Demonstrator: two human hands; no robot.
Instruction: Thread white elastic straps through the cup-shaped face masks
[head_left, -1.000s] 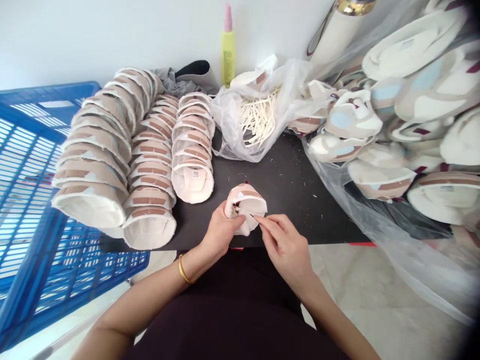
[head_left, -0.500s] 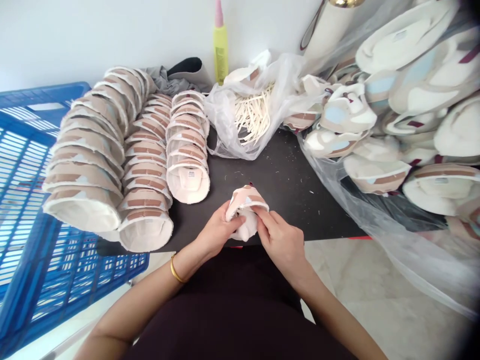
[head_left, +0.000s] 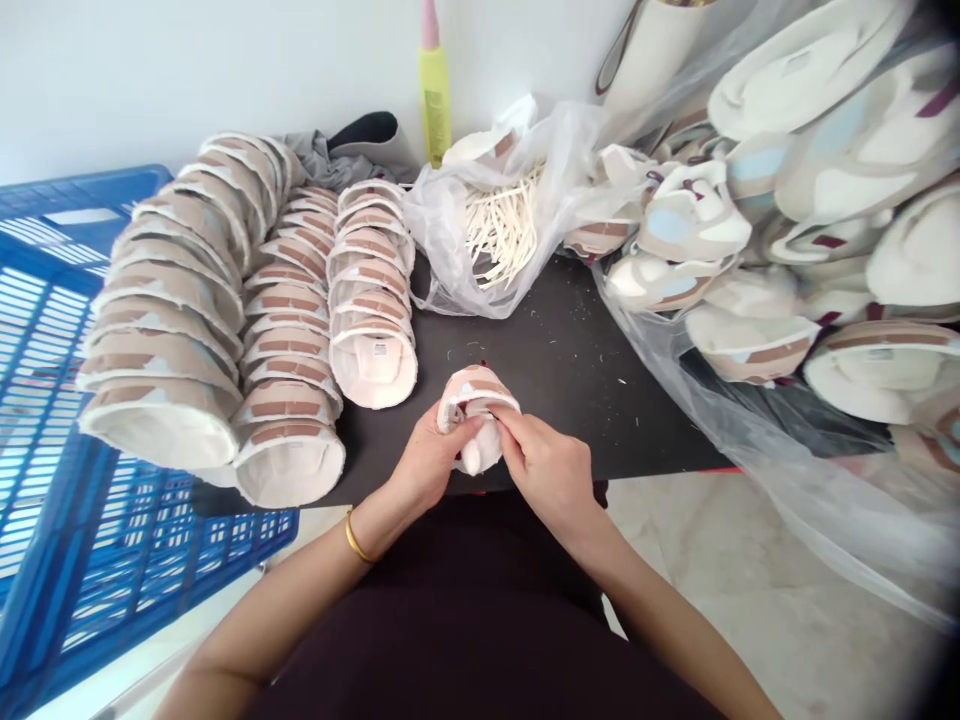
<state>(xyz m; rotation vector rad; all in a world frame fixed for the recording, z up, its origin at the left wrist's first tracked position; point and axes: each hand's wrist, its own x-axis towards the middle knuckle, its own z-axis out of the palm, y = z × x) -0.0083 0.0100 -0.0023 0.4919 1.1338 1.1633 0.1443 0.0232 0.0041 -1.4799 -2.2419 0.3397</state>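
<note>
Small beige-and-white shoe upper (head_left: 475, 398) held above the table edge.

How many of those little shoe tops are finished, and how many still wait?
Done, it seems: three nested rows lie left on the black table. In hand: both the left hand and right hand grip one shoe upper. Left: a big loose heap in the plastic bag at right, so roughly half remains.

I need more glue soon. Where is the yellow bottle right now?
In the head view, the yellow bottle stands upright at the back of the black table, against the wall, between the grey cloth and the clear bag.
</note>
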